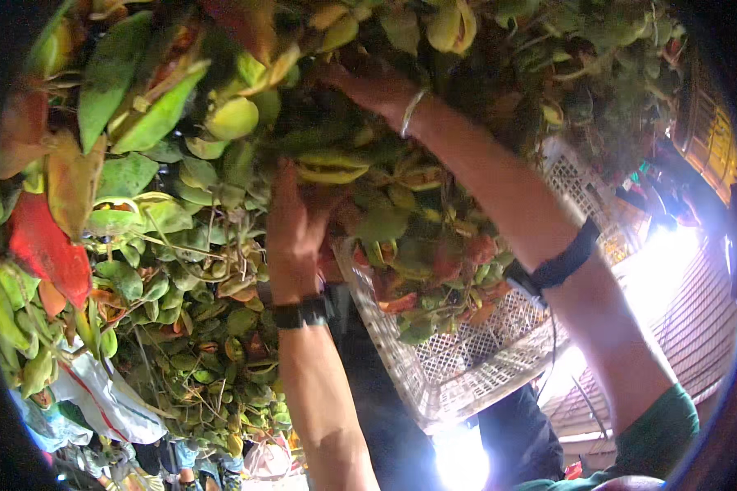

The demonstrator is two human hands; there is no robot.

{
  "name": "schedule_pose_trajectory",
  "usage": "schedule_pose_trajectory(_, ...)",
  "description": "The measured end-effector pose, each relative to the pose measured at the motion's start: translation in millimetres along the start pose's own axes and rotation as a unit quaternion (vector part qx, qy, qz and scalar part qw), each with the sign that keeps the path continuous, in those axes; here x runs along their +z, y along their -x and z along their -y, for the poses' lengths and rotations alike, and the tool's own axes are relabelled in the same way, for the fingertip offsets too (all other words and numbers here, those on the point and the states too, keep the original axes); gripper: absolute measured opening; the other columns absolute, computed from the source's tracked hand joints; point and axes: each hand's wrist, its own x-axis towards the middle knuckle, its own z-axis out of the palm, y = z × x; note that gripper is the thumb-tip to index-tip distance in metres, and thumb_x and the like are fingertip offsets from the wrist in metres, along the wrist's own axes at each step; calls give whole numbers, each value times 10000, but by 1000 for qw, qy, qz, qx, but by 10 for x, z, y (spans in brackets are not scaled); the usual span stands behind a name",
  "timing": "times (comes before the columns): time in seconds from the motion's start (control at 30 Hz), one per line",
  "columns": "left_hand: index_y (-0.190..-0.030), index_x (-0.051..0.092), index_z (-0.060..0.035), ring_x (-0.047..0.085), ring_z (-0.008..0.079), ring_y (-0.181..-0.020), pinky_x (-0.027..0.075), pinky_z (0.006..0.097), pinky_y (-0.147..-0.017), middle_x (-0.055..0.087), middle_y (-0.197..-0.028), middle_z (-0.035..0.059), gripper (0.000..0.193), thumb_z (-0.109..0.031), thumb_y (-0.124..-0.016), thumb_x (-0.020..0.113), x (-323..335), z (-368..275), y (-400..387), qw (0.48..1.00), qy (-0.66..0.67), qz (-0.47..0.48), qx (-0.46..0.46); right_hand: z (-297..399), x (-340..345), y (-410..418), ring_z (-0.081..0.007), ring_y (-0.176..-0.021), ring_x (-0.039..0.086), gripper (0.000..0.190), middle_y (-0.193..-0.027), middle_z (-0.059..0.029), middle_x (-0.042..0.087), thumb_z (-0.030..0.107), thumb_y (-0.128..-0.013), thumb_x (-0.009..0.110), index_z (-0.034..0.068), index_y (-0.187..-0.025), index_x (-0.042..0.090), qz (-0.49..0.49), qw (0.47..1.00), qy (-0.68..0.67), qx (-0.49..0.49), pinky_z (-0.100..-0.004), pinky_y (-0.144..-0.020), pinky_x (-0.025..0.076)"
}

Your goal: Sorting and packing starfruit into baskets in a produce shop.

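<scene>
A large heap of green, yellow and reddish split seed pods [236, 116] on thin stems fills the upper and left parts of the view. My left hand [295, 224], with a black band at the wrist, reaches up against pods, its fingertips partly hidden by them. My right hand [359, 83], wearing a light bracelet, reaches in among shadowed pods above the left one; its fingers are blurred and largely hidden. Whether either hand grips a pod cannot be told. A white plastic lattice crate [393, 353] holding more pods stands below and between my forearms.
A black strap with a small device and a cable [553, 340] is on my right forearm. Glaring lights shine at the lower middle and right. A white sack [113, 396] and partly visible people are at the lower left; a yellow crate [709, 144] is at the far right.
</scene>
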Motion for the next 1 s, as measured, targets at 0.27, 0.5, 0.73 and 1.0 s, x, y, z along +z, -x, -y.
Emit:
schedule_pose_trajectory(0.27, -1301, 418, -125, 500, 253, -1135, 420, 481, -953, 503, -1264, 82, 553, -488, -891, 493, 53, -21, -308, 978, 51, -160, -121, -45, -32, 19, -216, -1002, 560, 446, -1147, -116, 591, 299, -827, 610, 53, -1189, 525, 46, 977, 182, -97, -358, -882, 437)
schedule_pose_trajectory(0.5, -1114, 513, -64, 604, 266, -916, 482, 437, -844, 584, -1090, 142, 467, -473, -890, 501, -67, 101, 147, 992, 2, -52, -115, 3, -48, 484, -305, -928, 557, 346, -998, -192, 579, 277, -831, 544, 32, -1075, 547, -20, 919, 197, -342, -430, -867, 426)
schedule_pose_trajectory(0.73, -1125, 558, -50, 547, 187, -1012, 423, 394, -915, 591, -1081, 95, 365, -339, -932, 447, 813, 241, 1133, 935, -341, 90, 28, -196, -702, 1842, -258, -960, 532, 526, -1032, -190, 528, 464, -908, 413, 36, -1214, 406, 224, 945, 233, 50, -427, -844, 462)
schedule_pose_trajectory(1.0, -1046, 574, -55, 577, 187, -748, 496, 353, -762, 615, -979, 65, 252, -255, -901, 521, 829, 1780, 2306, 902, -111, 244, -337, -406, -1101, 3279, -269, -842, 603, 456, -981, -159, 627, 440, -902, 436, 48, -1111, 539, 455, 785, 415, 69, -405, -814, 495)
